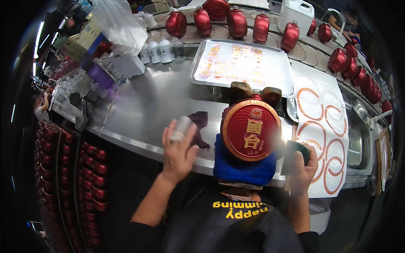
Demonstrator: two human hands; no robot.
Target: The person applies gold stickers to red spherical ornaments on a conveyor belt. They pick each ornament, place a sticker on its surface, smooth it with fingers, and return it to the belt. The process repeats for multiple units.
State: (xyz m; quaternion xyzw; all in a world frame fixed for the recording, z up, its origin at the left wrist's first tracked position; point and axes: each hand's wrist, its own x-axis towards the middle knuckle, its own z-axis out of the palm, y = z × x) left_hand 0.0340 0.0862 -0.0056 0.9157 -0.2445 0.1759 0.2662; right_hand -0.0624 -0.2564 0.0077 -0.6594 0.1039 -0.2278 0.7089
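Note:
In front of me a round red bottle (252,130) with gold rim and raised gold characters rests tilted on a folded blue cloth (242,166), braced behind by two dark padded supports (271,97). To its left, my left hand (179,156) is closed around a small whitish cylinder (181,128), blurred by motion. A dark maroon cloth (199,126) lies on the metal table just beyond that hand. At the bottle's right, my right hand (301,173) grips a flat dark green scraper (291,158) between thumb and fingers, apart from the bottle.
Behind stands a metal tray (192,78) with a sheet of gold and red decals. White sheets with curved red-gold strips (312,101) lie at right, beside a sink (358,145). Red bottles (237,23) line the conveyor (270,40). White spray bottles (166,50) stand far left; racked red bottles (50,152) fill the lower left.

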